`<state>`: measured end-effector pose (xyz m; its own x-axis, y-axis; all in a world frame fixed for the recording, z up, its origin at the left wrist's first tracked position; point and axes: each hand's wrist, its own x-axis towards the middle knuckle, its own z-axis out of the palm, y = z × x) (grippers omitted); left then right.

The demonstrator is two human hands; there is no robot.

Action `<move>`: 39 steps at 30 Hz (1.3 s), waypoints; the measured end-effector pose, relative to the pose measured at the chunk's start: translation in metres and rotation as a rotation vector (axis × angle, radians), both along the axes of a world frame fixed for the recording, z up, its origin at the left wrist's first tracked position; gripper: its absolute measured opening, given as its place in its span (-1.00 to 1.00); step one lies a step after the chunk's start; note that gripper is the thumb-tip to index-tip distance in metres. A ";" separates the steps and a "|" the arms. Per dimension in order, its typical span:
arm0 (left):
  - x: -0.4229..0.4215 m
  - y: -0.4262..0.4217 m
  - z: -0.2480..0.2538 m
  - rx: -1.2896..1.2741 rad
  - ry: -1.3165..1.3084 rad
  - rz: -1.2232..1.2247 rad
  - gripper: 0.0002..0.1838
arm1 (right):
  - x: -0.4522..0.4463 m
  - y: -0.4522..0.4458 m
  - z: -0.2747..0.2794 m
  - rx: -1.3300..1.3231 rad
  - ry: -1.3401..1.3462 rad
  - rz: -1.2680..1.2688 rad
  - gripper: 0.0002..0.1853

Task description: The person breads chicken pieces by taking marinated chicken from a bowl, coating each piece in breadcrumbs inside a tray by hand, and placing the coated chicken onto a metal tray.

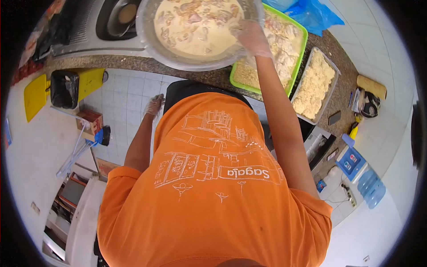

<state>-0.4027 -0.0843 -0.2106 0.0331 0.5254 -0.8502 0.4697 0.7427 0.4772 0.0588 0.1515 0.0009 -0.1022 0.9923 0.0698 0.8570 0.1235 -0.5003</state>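
A large metal bowl (178,61) at the top holds pale batter with pieces of meat (194,18) in it. My right hand (252,36), in a clear glove, is at the bowl's right side, its fingers drawn together at the batter; whatever they hold is hidden. Under my right wrist, a green-rimmed tray (297,66) contains crumbs and coated pieces. Further right lies a clear tray (316,84) of crumb-coated pieces. My left hand (154,105), also gloved and marked with residue, hangs below the counter edge beside the dark apron, its fingers loosely apart and holding nothing.
A sink (118,20) adjoins the bowl on the left. Blue plastic bags (313,15) lie behind the green tray. A phone (334,117) rests on the counter (349,62) at right. A lined bin (64,89) and a box (90,122) stand at left.
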 end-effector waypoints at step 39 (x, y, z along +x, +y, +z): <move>-0.054 -0.029 -0.034 -0.011 -0.069 0.278 -0.38 | -0.117 0.019 -0.068 -0.274 -0.289 0.192 -0.65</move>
<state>-0.4568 -0.1136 -0.2451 -0.0525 0.5129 -0.8568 0.2137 0.8439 0.4921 -0.0580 0.1709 -0.0667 -0.2637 0.9311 -0.2521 0.9408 0.1905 -0.2804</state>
